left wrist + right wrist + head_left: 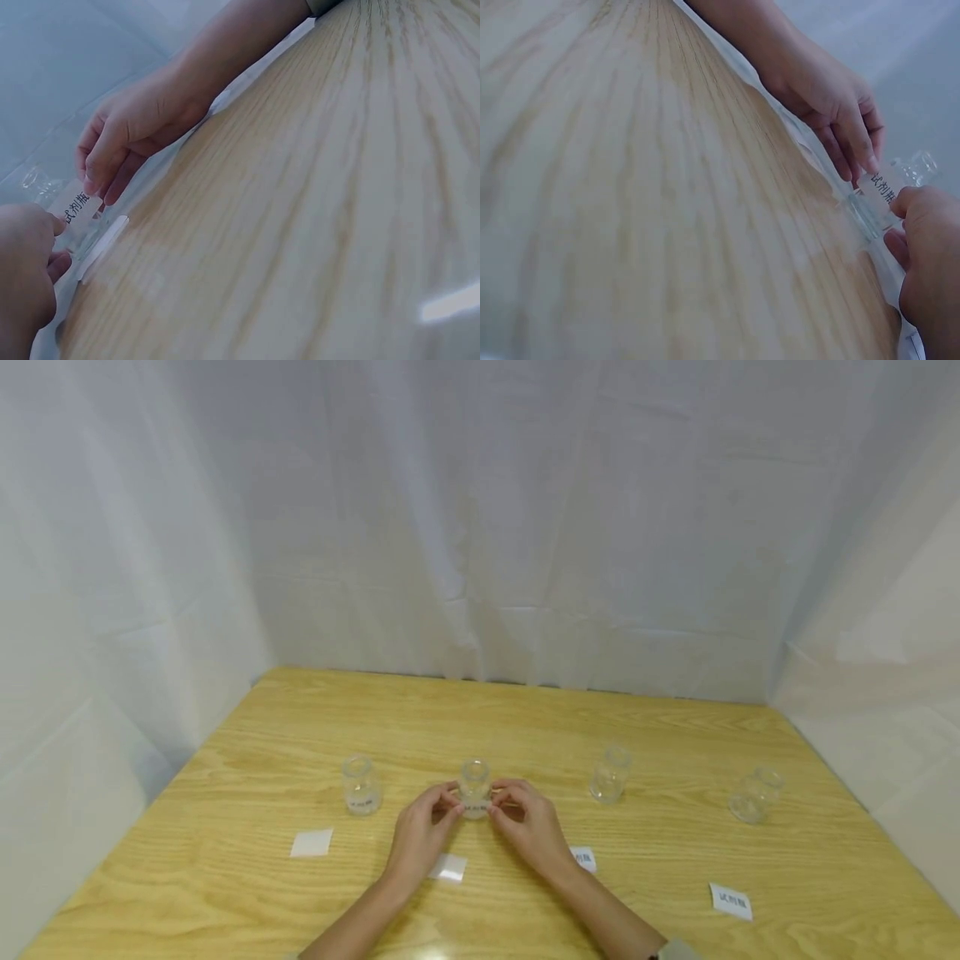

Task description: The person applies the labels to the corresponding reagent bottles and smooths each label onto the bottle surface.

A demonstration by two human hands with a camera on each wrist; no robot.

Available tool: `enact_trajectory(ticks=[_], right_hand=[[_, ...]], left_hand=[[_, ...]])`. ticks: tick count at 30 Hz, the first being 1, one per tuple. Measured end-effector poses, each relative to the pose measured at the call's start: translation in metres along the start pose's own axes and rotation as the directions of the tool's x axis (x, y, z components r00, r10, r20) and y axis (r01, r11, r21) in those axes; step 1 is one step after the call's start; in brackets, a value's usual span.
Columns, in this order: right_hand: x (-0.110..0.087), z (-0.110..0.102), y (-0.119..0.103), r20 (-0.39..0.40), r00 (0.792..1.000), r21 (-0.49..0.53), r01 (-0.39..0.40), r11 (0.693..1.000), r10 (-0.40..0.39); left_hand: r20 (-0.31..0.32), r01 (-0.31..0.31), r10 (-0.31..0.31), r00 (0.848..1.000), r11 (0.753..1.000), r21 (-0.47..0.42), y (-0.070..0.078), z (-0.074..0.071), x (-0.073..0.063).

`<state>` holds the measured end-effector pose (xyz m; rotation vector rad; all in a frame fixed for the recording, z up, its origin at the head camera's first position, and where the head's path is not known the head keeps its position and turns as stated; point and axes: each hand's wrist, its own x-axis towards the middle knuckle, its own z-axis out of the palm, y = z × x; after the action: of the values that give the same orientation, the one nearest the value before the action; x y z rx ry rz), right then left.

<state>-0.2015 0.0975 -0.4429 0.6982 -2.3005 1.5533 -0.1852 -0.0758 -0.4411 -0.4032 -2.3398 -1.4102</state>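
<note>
The clear glass bottle (474, 787) stands upright on the table (450, 718), long axis vertical, directly between my left hand (422, 828) and my right hand (532, 828); neither is clearly nearer. The printed label (476, 808) lies crosswise to that axis, low on the side facing me. My left thumb and fingertips pinch its left end, my right thumb and fingertips its right end, with the lettering exposed between them

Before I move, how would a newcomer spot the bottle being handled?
On the wooden table, find the row of four clear bottles. Go to the second from the left, between the left hand and the right hand. Unlike its neighbours, this bottle has both hands touching its label.
</note>
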Motion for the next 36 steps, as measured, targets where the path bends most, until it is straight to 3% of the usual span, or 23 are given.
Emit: enact_trajectory(ticks=[7,11,16,21,31,36], right_hand=[[0.001,-0.002,-0.037,-0.048,0.999,0.014,-0.021,1.0,0.021],[0.0,0.0,-0.042,-0.076,0.997,-0.002,-0.033,0.999,0.033],[0.001,0.006,-0.025,-0.117,0.993,-0.011,-0.032,0.999,0.03],[0.0,0.012,-0.003,-0.141,0.99,-0.034,-0.019,0.999,0.014],[-0.001,0.013,0.0,-0.177,0.984,-0.016,0.0,1.0,-0.003],[-0.002,0.012,-0.006,-0.135,0.989,0.069,-0.047,0.996,0.056]], left_hand=[[-0.005,0.008,-0.007,1.0,1.0,0.024,0.001,0.001,0.001],[-0.015,0.005,-0.004,1.0,0.999,0.042,0.001,0.001,0.001],[-0.037,0.0,0.001,0.999,1.0,0.022,0.001,0.002,0.002],[-0.054,0.037,-0.039,0.998,0.999,-0.03,0.0,0.002,0.002],[-0.058,0.106,-0.119,0.991,0.975,-0.197,-0.002,0.001,0.002],[-0.041,0.13,-0.146,0.988,0.956,-0.262,-0.002,0.0,0.002]])
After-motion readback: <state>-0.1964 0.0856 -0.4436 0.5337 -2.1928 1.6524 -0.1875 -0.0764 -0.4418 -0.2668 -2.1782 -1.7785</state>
